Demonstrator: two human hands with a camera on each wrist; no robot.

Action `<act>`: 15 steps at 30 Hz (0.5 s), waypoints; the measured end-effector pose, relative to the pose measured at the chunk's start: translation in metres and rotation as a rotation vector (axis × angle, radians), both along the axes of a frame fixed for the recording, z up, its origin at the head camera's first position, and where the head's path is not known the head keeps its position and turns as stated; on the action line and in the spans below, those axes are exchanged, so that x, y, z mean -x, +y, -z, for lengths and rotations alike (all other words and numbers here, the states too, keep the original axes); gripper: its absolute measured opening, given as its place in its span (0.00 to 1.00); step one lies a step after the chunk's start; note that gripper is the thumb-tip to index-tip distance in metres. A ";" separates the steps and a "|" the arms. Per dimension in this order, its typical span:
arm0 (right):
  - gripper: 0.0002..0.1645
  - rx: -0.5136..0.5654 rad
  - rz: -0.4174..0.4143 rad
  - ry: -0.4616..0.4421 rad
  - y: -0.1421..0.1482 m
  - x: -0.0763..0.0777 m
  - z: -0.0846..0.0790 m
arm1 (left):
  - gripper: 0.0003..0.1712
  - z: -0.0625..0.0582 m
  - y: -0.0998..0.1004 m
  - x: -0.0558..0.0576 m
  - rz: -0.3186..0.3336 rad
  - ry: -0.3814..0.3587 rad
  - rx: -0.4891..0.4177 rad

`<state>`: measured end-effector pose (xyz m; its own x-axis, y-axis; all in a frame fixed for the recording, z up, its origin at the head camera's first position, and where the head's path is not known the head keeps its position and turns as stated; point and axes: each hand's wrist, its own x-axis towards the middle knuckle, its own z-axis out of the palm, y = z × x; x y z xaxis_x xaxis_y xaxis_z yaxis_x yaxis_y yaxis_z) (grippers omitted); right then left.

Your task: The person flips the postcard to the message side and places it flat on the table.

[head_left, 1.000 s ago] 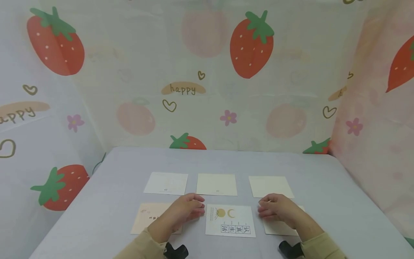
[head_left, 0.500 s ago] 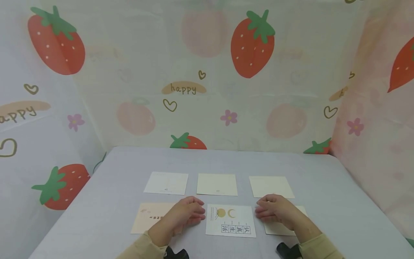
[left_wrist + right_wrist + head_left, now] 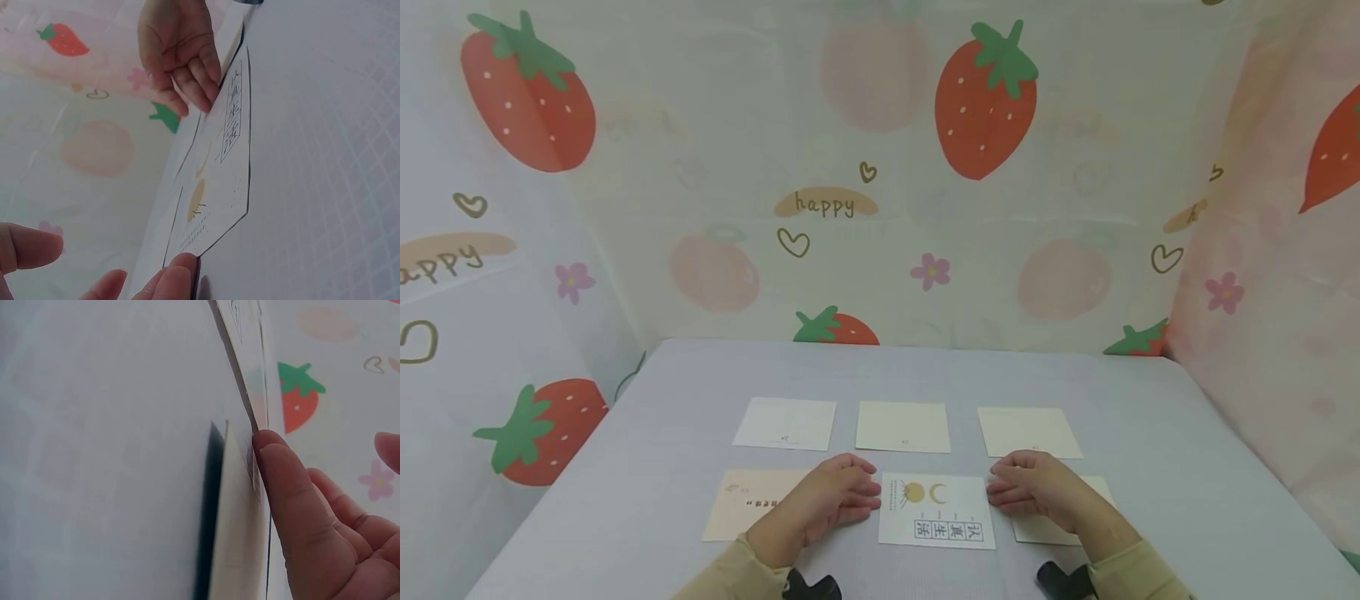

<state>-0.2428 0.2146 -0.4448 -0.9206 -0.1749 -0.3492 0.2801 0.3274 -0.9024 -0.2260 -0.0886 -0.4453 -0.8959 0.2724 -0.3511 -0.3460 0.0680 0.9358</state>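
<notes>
A white card (image 3: pixel 936 508) lies on the table between my hands, printed with a yellow sun, a moon and a row of boxed characters. My left hand (image 3: pixel 833 500) is at its left edge, fingers loosely bent, with the fingertips right at the border in the left wrist view. On the opposite side my right hand (image 3: pixel 1047 492) hovers over a cream card (image 3: pixel 1045 530), its fingertips reaching the white card's right edge. Beneath the left forearm a peach card (image 3: pixel 730 504) with dark print is partly covered. In the right wrist view, a fingertip (image 3: pixel 272 440) meets the card edge.
Behind the hands is a row of pale cards: a white one (image 3: pixel 786 423), a cream one (image 3: pixel 904 427) and another cream one (image 3: pixel 1030 432). A strawberry-printed cloth (image 3: pixel 880 275) encloses the white table (image 3: pixel 625 500) at the back and sides.
My right hand has moved slightly left, and its fingertips now meet the white card's right edge. My left hand has edged right to the card's left border.
</notes>
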 end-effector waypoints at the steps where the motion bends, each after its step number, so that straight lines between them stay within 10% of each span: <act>1: 0.19 0.004 -0.004 0.001 0.001 0.000 0.000 | 0.19 0.000 0.000 0.000 -0.001 -0.002 -0.003; 15: 0.20 0.039 -0.046 0.004 0.002 -0.001 -0.002 | 0.19 0.003 0.004 0.001 0.003 -0.014 -0.014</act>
